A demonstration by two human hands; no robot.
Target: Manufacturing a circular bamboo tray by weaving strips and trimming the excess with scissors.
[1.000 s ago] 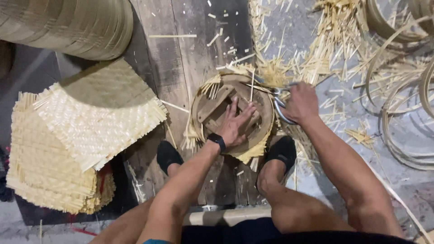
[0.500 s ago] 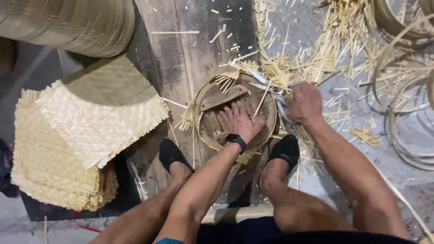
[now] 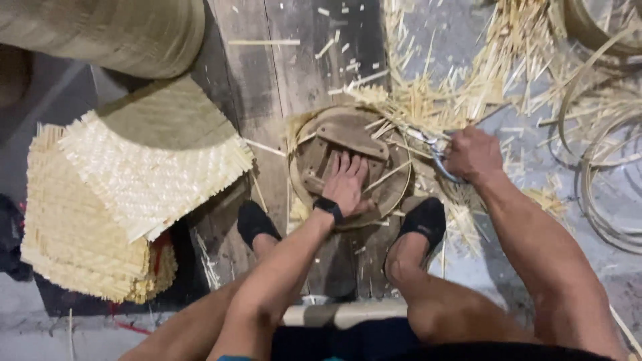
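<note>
Left hand (image 3: 346,184) flat, fingers spread, pressing the round woven basket (image 3: 348,167) on the floor planks between both feet; since a second ago it has slid from the right rim toward centre; right hand (image 3: 473,155) closed on metal shears (image 3: 435,154) at the right rim, position kept; trimming seems ongoing; blades mostly hidden among bamboo offcuts (image 3: 428,100); stacked woven mats (image 3: 127,200) left.

You see pale yellow woven square mats (image 3: 134,194) in crosshatch weave at left frame, a brown round wooden form (image 3: 348,144) at centre, black socks (image 3: 257,220) below, straw-coloured bamboo offcuts (image 3: 435,93) upper right.
</note>
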